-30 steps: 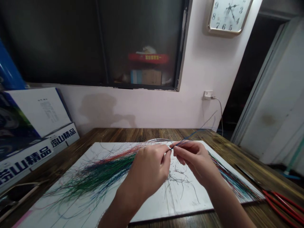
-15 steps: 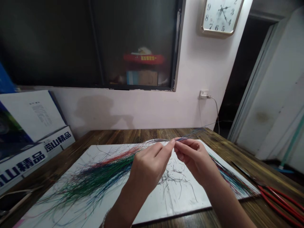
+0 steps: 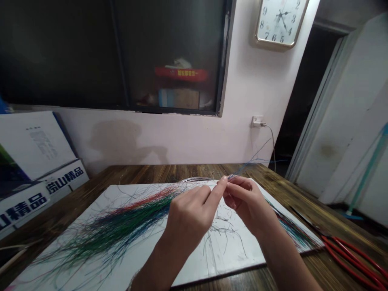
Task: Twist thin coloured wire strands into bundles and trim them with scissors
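Observation:
My left hand (image 3: pixel 189 212) and my right hand (image 3: pixel 246 202) meet above a white board (image 3: pixel 224 254) on the wooden table. Both pinch a thin bunch of fine blue strands (image 3: pixel 251 161) that rises from the fingertips towards the upper right. A wide spread of green, red and blue strands (image 3: pixel 121 226) lies on the board to the left of my left hand. More coloured strands (image 3: pixel 292 230) lie along the board's right edge, partly hidden by my right forearm. Loose dark strands (image 3: pixel 224 230) lie under the hands.
Printed boxes (image 3: pixel 33 178) stand at the table's left. A red-handled tool (image 3: pixel 351 254) lies at the right front. A metal ring (image 3: pixel 197 178) shows behind the board. Behind are a dark window, a wall clock (image 3: pixel 279 22), a wall socket (image 3: pixel 257 120) and a doorway.
The view has shifted slightly right. My left index finger has stretched up to meet the right fingertips, and the held blue strands now point higher.

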`<move>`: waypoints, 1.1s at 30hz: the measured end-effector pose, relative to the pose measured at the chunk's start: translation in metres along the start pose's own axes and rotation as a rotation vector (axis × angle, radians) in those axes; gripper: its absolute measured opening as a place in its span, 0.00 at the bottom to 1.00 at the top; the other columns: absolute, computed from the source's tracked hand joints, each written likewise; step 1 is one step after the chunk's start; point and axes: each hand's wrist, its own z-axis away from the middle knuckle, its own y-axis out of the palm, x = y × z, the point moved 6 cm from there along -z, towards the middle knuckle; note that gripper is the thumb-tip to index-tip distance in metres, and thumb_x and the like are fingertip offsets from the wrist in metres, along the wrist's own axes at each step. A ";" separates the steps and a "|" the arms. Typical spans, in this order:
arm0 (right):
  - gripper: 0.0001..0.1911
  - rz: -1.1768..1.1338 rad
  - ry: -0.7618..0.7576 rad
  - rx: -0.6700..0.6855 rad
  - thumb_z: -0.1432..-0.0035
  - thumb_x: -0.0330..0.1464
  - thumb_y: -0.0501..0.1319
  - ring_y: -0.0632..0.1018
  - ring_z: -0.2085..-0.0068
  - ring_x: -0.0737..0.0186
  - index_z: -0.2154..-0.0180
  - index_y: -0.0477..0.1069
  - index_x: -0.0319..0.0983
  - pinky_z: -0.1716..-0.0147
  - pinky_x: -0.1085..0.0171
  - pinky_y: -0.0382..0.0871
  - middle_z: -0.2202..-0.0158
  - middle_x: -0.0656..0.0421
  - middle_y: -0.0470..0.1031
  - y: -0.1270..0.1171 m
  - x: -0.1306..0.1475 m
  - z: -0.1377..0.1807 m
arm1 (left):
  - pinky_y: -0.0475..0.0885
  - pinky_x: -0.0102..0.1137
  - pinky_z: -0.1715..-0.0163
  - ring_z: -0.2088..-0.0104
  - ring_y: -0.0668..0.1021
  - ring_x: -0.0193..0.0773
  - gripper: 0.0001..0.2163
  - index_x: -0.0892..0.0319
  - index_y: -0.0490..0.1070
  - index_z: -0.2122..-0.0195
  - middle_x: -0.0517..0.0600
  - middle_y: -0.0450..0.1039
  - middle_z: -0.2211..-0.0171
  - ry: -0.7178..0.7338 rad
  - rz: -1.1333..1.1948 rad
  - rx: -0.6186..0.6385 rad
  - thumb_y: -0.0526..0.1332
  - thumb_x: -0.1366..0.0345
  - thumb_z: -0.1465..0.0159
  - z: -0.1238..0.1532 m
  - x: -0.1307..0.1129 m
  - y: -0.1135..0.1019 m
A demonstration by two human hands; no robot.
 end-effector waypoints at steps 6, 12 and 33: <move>0.09 0.168 -0.147 -0.031 0.49 0.32 0.67 0.65 0.80 0.73 0.78 0.73 0.37 0.81 0.70 0.57 0.81 0.63 0.68 -0.001 0.008 0.004 | 0.67 0.27 0.77 0.78 0.71 0.31 0.12 0.64 0.70 0.51 0.45 0.70 0.78 -0.084 0.130 -0.076 0.55 0.74 0.35 0.003 0.004 -0.001; 0.01 0.311 -0.356 -0.050 0.47 0.30 0.66 0.69 0.78 0.70 0.71 0.77 0.41 0.80 0.68 0.63 0.76 0.61 0.73 0.005 0.019 0.018 | 0.71 0.26 0.70 0.72 0.76 0.30 0.10 0.62 0.72 0.54 0.47 0.77 0.72 -0.152 0.273 -0.173 0.58 0.73 0.36 0.004 0.007 -0.008; 0.10 0.419 -0.415 -0.087 0.52 0.24 0.67 0.73 0.74 0.68 0.67 0.75 0.43 0.76 0.68 0.68 0.73 0.63 0.75 0.003 0.030 0.019 | 0.52 0.22 0.90 0.85 0.58 0.25 0.06 0.59 0.77 0.70 0.40 0.58 0.86 -0.940 1.188 -0.048 0.60 0.67 0.42 0.007 0.021 0.019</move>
